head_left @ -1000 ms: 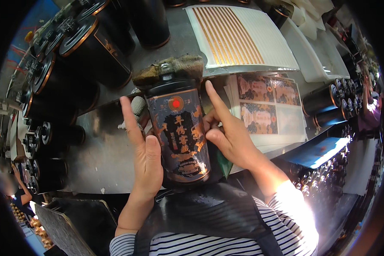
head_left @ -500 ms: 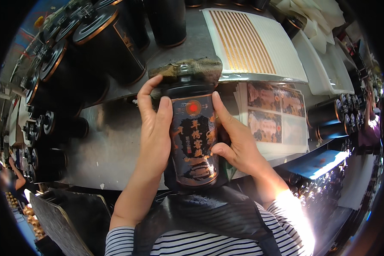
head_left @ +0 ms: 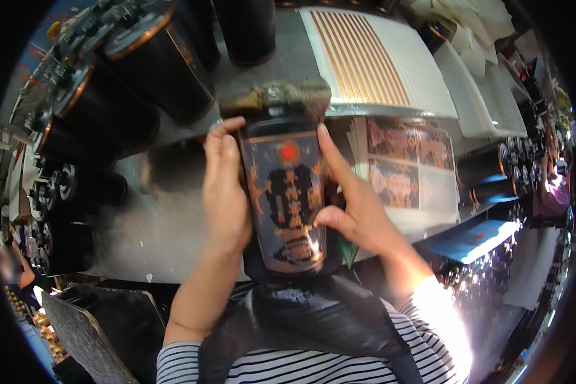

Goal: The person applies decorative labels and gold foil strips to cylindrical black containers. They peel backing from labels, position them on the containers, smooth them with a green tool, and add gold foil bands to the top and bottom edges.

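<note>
A black jar (head_left: 287, 249) lies tilted in front of me, its base end toward my apron and its narrow neck away from me. A dark label with copper patterns and a red dot (head_left: 288, 152) covers its upward side. Along the jar's left side lies my left hand (head_left: 227, 192), fingertips near the shoulder. My right hand (head_left: 358, 205) holds the right side, its forefinger stretched along the label's edge and its thumb pressing on the label. Behind the neck is a worn brownish-green pad (head_left: 240, 101), partly hidden by the jar.
Several black jars (head_left: 166, 70) stand at the far left. A sheet of copper strips (head_left: 358, 61) lies on the raised shelf, with printed label sheets (head_left: 393, 160) below it. At the right are a white bin (head_left: 486, 115) and more jars (head_left: 486, 169). A dark board (head_left: 86, 326) stands lower left.
My left thumb has shifted up and off the label's top left corner, toward the jar's edge. The right forefinger has slid slightly up the label's edge. The whole view has shifted a little.
</note>
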Available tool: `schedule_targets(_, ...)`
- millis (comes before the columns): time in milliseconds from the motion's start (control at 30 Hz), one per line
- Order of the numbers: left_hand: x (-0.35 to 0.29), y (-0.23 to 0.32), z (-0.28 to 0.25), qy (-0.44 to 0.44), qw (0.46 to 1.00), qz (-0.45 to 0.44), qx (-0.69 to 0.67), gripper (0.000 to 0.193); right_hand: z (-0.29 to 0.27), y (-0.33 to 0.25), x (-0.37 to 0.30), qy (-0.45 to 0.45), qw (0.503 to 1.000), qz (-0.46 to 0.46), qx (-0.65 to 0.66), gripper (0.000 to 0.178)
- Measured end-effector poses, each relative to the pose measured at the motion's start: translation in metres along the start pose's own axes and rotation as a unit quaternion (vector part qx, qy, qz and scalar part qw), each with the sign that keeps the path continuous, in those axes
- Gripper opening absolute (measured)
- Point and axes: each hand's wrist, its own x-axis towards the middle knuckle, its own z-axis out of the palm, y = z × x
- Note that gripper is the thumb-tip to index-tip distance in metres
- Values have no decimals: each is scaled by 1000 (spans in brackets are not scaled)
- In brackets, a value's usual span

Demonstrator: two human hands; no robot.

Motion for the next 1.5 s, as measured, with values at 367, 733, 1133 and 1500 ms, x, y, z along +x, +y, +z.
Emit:
schedule_targets(367,-45,-15,-78,-258,887,96,371,129,-11,7,-15,-80,994,-55,-45,124)
schedule_targets(733,-43,-24,-82,-268,899,89,335,137,-12,10,-12,-93,993,-47,-49,125)
schedule_targets(1133,-22,-15,-43,-180,944,104,257,99,-15,4,2,-75,997,24,9,125)
schedule_targets(1500,-40,-3,-72,-270,874,70,397,118,-24,-12,-3,-108,988,101,51,129)
